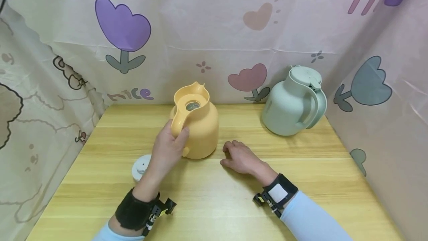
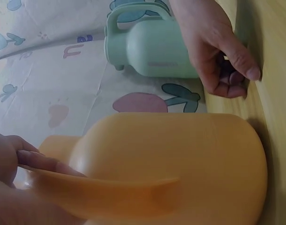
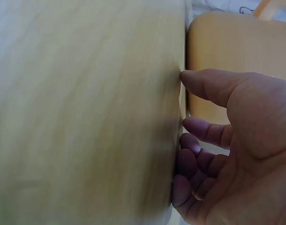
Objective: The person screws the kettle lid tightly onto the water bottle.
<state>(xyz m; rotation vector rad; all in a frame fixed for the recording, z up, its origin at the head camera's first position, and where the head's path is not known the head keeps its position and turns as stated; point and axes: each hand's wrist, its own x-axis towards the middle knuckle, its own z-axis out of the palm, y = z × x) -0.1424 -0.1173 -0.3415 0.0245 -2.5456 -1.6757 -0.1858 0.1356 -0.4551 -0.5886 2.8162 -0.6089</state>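
Note:
A yellow thermos jug (image 1: pixel 204 135) stands on the wooden table with its top uncovered, showing a round opening (image 1: pixel 193 105) inside the spouted collar. My left hand (image 1: pixel 168 147) grips the jug's handle (image 1: pixel 179 119), fingers wrapped round its upper part. To the right of the jug, my right hand (image 1: pixel 242 158) rests on the table, its fingers loosely bent and holding nothing. In the right wrist view the fingertips (image 3: pixel 193 79) touch the tabletop close to the jug. A round white stopper (image 1: pixel 140 168) lies left of my left wrist, partly hidden by it.
A pale green thermos jug (image 1: pixel 284 103), lid on, stands at the back right of the wooden table (image 1: pixel 214 203). Printed cloth (image 1: pixel 200 18) hangs behind the table and along both sides.

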